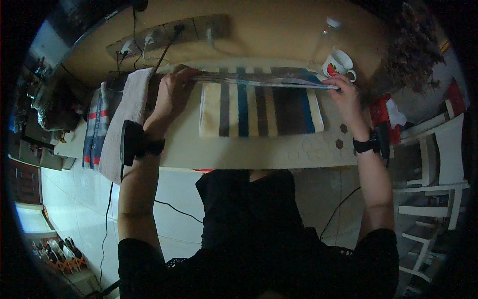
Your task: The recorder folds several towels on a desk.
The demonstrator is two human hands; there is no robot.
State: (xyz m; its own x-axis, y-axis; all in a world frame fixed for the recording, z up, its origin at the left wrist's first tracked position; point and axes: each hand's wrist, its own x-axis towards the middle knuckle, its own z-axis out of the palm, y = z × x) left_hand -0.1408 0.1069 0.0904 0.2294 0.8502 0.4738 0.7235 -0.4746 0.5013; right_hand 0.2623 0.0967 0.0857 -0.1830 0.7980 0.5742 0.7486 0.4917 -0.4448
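Observation:
A striped cloth (265,110), cream with brown and blue bands, lies flat on the light tabletop (224,155). Across its far part a fold of thin cloth (269,80) is raised, seen almost edge-on. At the fold's left end my left hand (177,82) grips it, fingers partly hidden. My right hand (343,88) pinches the fold's right end between thumb and fingers, just in front of a white mug with a strawberry picture (339,61). Both wrists wear black straps with a dark device.
A pale towel (125,112) and a plaid cloth (97,130) hang over the table's left edge. Behind stand a power outlet strip (168,35) with cords and a clear bottle with a white cap (328,31). Right are a red tissue pack (384,116) and white chairs (448,149).

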